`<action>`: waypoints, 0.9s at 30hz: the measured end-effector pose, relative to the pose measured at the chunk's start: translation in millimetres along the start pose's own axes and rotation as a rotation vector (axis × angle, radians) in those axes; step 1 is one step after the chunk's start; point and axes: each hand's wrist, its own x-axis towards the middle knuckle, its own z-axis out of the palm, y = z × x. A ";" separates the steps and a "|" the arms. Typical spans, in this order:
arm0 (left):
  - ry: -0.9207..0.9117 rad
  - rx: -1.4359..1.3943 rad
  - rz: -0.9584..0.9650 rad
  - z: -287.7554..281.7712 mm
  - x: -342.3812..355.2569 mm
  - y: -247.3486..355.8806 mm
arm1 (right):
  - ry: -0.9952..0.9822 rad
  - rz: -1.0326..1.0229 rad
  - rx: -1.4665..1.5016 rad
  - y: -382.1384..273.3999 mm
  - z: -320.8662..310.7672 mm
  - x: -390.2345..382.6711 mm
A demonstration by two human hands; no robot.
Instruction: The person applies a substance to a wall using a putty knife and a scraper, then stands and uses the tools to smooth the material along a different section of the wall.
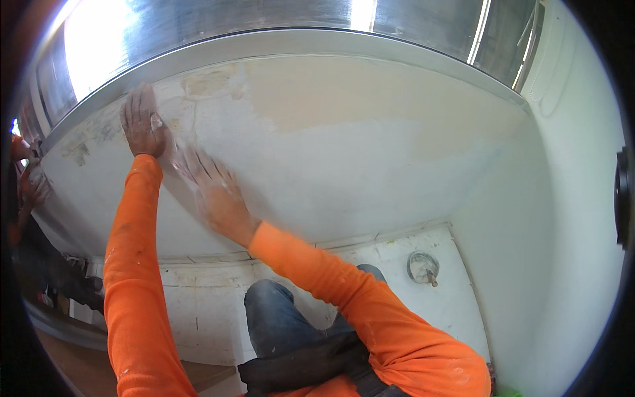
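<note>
your left grip (142, 126) is spread flat on the white panel (324, 178), up by its left end, nothing pinched as far as i can see. just right and a bit lower, your right grip (215, 188) is flattened too, fingers angled up-left, but blurry, so can't tell if anything's under it. panel's long axis runs left-right in front of you, beige patch (331, 92) up and right, right grip nearer.
</note>
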 end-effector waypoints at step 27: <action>0.204 -0.063 -0.189 2.4 -1.4 8.4 | 0.537 0.414 0.095 166.6 -150.5 -141.9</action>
